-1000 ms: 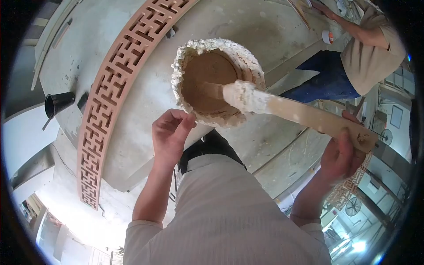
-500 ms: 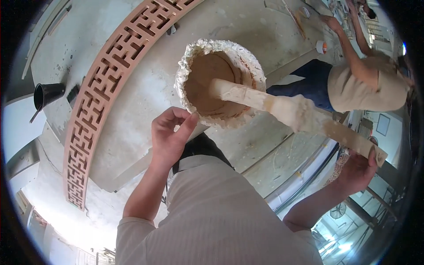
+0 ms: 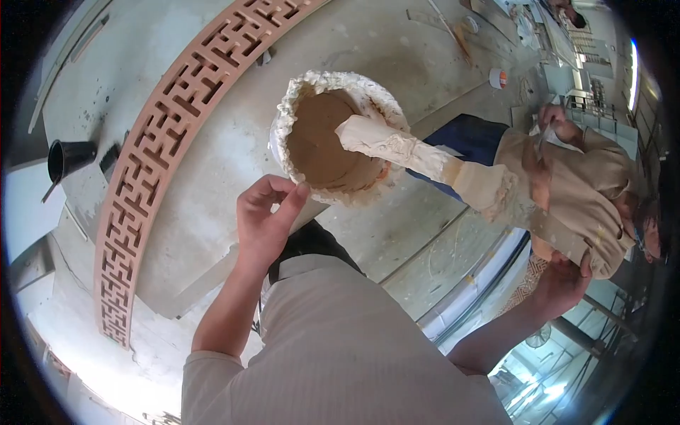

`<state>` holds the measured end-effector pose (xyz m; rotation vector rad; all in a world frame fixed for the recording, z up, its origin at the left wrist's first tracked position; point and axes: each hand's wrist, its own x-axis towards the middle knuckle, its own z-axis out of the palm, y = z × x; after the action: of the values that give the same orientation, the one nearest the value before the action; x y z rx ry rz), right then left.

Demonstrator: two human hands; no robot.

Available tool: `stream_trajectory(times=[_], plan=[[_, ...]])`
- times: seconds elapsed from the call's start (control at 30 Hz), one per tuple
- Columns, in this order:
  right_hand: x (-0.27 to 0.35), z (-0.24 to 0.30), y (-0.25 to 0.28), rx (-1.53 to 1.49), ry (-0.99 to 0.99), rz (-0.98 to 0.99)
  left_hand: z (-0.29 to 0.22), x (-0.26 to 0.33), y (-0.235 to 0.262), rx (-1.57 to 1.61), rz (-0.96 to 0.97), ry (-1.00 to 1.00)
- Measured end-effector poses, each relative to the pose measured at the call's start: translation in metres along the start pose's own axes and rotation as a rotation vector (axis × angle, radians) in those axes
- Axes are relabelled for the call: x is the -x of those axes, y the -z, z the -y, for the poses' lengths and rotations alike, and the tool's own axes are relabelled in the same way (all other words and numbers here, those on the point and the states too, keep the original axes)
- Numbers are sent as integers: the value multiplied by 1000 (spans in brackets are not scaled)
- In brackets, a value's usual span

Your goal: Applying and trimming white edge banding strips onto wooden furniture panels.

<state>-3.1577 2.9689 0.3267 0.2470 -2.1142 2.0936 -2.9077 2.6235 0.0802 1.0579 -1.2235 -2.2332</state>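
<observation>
A round bucket (image 3: 282, 134), its rim thickly crusted with white dried plaster, holds a smooth brown paste (image 3: 319, 134). My left hand (image 3: 265, 212) is closed on the bucket's near left rim, thumb and fingers pinching the edge. A long wooden stirring stick (image 3: 404, 147), caked with pale plaster along its length, slants from over the bucket toward the right. My right hand (image 3: 563, 283) grips its far end at the right. The stick's wide tip is visible over the paste; whether it touches the surface I cannot tell.
A curved terracotta-coloured lattice panel (image 3: 159, 134) lies on the grey table (image 3: 205, 227) at left. Beyond it stand a black cup (image 3: 71, 157) and a dark brush (image 3: 109, 161). Another person (image 3: 567, 177) in beige stands at right, beside a small white-and-orange tub (image 3: 498, 78).
The stick's tip, earlier sunk in the paste, now shows its flat end, raised. My right hand has shifted slightly lower and left. The other person has drawn their arms back from the table.
</observation>
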Motion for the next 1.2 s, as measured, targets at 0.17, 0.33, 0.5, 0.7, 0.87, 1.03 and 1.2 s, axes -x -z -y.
stream_trajectory(times=[0.17, 0.33, 0.5, 0.7, 0.87, 1.03, 1.2], plan=[[51, -12, 13, -207, -120, -182, -3, 3, -5, -74, 52, -58], [98, -22, 28, -138, -212, -207, -5, 2, -14, -112, -48, -71], [145, -24, 39, -203, -206, -337, -5, 5, -12, -153, -18, -151], [173, -33, 55, -274, -181, -279, 1, 10, -15, -148, 5, -158], [180, -37, 60, -326, -151, -191, 8, 12, -10, -192, -38, -226], [185, -48, 67, -387, -157, -76, 10, 13, -11, -259, -57, -273], [192, -56, 55, -360, -171, -154, 16, 9, -14, -168, -47, -289]])
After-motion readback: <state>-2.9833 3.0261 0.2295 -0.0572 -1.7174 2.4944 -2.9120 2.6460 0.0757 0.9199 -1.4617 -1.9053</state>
